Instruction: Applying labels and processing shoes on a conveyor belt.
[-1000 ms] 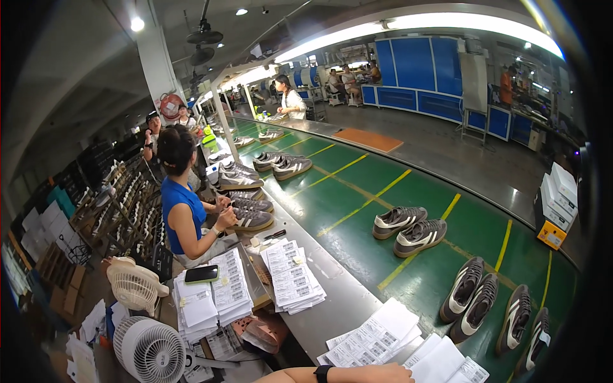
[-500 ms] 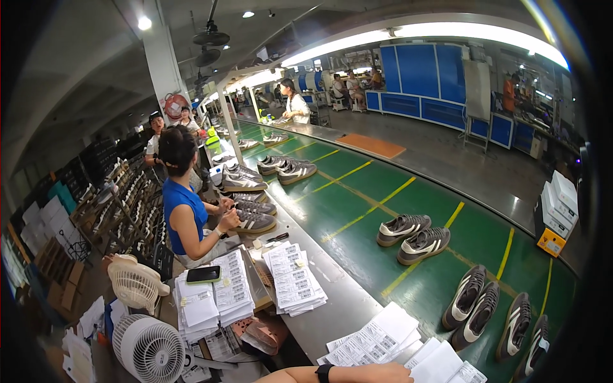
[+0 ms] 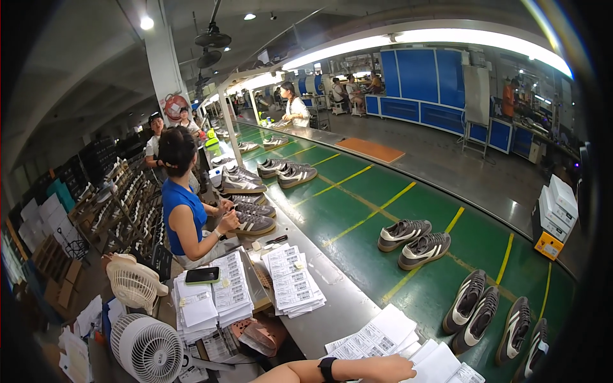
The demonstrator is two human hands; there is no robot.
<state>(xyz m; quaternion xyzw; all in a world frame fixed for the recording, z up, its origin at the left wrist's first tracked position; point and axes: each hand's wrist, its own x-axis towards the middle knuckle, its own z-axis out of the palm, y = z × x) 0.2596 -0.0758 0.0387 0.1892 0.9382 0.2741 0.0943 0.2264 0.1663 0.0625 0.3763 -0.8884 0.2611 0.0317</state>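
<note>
Sneakers on the green conveyor (image 3: 357, 210) have drifted nearer since the earlier frame. My left hand (image 3: 383, 369) lies flat, fingers loosely extended, on white label sheets (image 3: 377, 338), holding nothing; the picture's edge cuts it off. I cannot see my right hand. Beyond, striped grey sneakers (image 3: 414, 235) ride the belt; white boxes (image 3: 559, 203) stack far right.

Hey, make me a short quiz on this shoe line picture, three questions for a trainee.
1. True or false: the wearer's hand rests on printed sheets.
2. What lies on the paper stack beside the co-worker in blue? A phone, B shoe, C fan.
3. Fill in: the grey shoes on the green belt lie in ____.
Key: 1 true; 2 A; 3 pairs.
</note>
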